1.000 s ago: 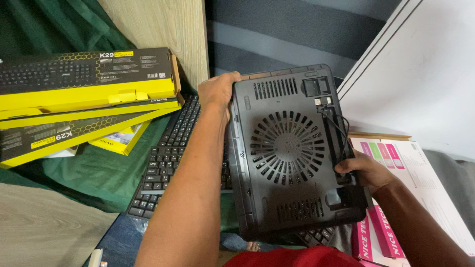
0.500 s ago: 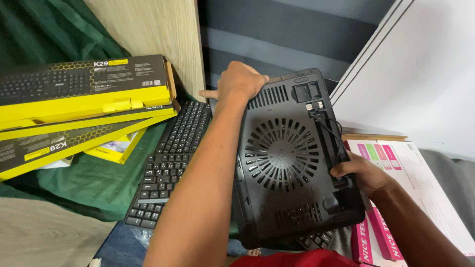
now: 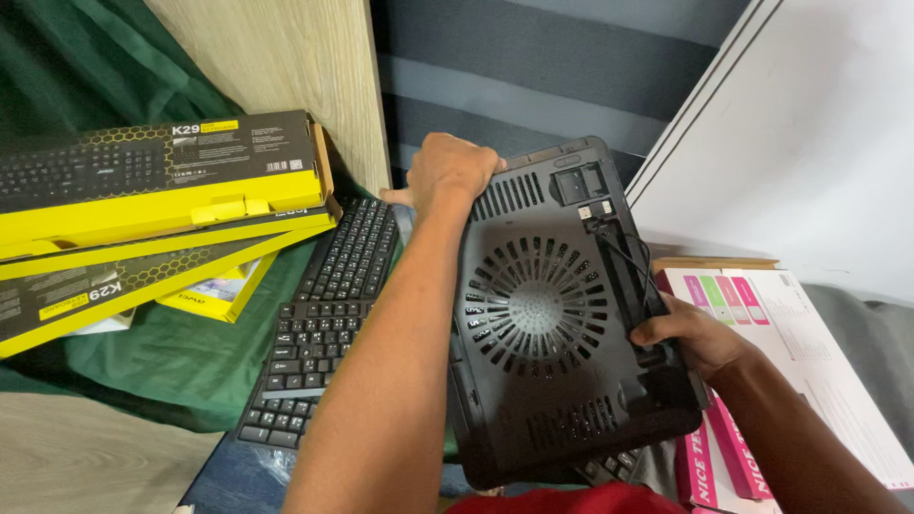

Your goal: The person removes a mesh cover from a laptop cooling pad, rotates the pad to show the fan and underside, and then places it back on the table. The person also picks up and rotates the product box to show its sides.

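Closest to us, near the bottom edge, we see a strip of red fabric (image 3: 562,500), and above it our two bare forearms reach into view. Between them we hold a flat black plastic laptop cooling pad (image 3: 562,314), tilted up with its underside facing us, raised above the clutter below. It is roughly rectangular with rounded corners; a large round fan grille of ringed slots fills its middle, short rows of vent slits run near its top and bottom edges, and a thin black cable with a small plug lies tucked in a channel along its right side. Our right hand (image 3: 690,333) is clamped on the pad's right edge, fingers curled over the cable channel. Our left hand (image 3: 452,171) is closed over the pad's top left corner. Under the pad's right side lie pink and white cardboard boxes (image 3: 762,314). To its left, a black computer keyboard (image 3: 324,324) rests on dark green cloth (image 3: 171,352). Farther left, long yellow and black keyboard boxes (image 3: 143,181) are stacked. Behind stand a pale wooden panel (image 3: 286,67) and a grey striped wall (image 3: 543,67).
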